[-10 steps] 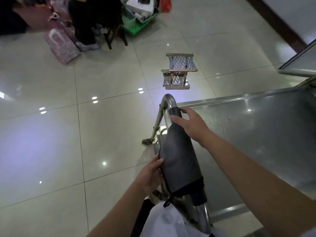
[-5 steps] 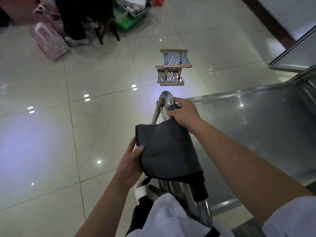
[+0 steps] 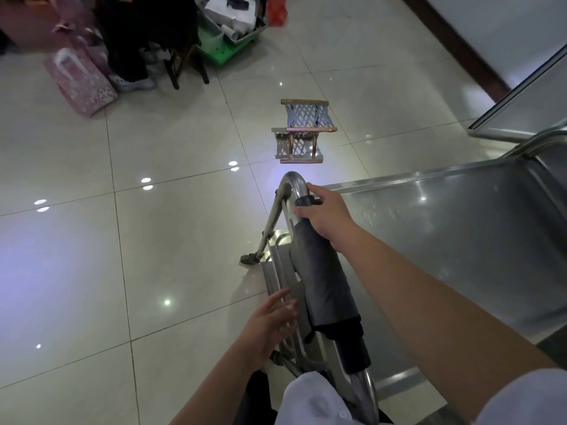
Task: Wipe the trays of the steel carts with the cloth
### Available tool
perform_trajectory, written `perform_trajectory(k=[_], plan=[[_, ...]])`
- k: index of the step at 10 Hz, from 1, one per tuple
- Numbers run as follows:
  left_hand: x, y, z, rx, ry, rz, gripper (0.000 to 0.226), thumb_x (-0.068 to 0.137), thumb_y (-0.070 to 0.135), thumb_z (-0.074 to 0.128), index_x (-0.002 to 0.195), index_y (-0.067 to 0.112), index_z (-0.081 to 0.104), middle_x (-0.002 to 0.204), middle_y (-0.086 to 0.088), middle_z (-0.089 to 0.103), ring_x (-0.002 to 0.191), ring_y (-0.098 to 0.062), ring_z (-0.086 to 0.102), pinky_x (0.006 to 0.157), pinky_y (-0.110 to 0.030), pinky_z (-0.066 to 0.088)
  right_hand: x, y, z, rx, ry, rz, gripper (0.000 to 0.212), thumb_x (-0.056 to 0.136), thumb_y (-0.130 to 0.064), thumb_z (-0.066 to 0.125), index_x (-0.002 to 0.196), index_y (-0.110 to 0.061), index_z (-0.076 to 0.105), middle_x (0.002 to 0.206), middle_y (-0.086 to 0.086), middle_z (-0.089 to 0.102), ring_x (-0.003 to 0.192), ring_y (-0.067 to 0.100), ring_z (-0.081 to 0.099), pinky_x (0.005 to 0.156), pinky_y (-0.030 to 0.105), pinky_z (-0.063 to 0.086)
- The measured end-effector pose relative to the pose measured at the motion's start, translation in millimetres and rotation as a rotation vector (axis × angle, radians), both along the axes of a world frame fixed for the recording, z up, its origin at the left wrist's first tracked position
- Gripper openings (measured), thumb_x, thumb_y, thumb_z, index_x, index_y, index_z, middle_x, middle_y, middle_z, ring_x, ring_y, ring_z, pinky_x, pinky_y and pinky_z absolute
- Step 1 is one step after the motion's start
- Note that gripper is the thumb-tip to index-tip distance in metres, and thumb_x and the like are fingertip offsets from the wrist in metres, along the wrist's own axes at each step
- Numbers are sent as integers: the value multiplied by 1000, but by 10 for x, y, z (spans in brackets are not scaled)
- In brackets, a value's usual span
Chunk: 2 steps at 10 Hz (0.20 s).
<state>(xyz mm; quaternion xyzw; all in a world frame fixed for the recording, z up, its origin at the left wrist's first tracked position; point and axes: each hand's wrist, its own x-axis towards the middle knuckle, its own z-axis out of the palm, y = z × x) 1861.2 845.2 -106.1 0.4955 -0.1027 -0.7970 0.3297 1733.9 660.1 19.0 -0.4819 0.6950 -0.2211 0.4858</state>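
The dark cloth (image 3: 322,277) hangs draped over the steel cart's handle bar (image 3: 293,182), at six o'clock from the woven stool (image 3: 303,130). The right hand (image 3: 325,214) has its grip curled round the cloth's upper end on the bar. The left hand (image 3: 270,323), at seven o'clock of the cloth, is spread loose, holding nothing. The steel tray (image 3: 445,240) lies at three o'clock.

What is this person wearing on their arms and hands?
Both forearms are bare, and so are the left hand and right hand: no gloves, rings, watch or wristband show. A short pale, whitish sleeve covers the right upper arm at the frame's lower right corner. The left upper arm is out of view.
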Motion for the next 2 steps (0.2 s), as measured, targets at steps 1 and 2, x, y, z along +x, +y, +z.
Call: perform_trajectory(k=[1,2], plan=[[12,-46,142,-27,-83,23,35,95,15,64,129,21,61,119,-7,71,114,-26,66,101,-42,51,-38,-13,16,13,-22,53,68,87,-21,76,148,-30,47,141,1,53,118,21,54,98,37,49],[55,-148,392,-90,-245,147,22,99,18,58,119,25,64,112,-1,73,111,-22,64,99,-37,49,-193,33,103,20,-41,144,69,89,-31,75,150,-31,43,149,5,47,129,25,49,105,39,45]])
